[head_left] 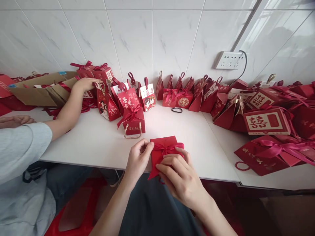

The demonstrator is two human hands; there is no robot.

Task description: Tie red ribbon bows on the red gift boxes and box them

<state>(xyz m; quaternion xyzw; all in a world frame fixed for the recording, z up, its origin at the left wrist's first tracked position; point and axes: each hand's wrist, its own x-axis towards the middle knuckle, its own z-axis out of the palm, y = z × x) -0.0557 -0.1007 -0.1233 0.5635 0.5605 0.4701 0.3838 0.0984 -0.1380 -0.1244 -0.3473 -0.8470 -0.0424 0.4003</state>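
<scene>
A red gift box [157,158] with a red ribbon bow [165,149] is at the table's front edge, directly before me. My left hand [138,159] pinches its left edge between thumb and curled fingers. Across the right and lower part of the box lies my right hand [179,174], its fingers bent onto the ribbon beside the bow's right loop and the tail. Its palm side and thumb are hidden. Just beyond stands a red box with a bow and a rope handle [134,123].
Red boxes [197,93] line the tiled wall, and more pile up on the right [268,121]. A black elastic band [177,110] lies on the white table [197,141]. At left, a co-worker's hand [86,84] reaches beside a cardboard box [41,95]. A socket strip [230,60] hangs on the wall.
</scene>
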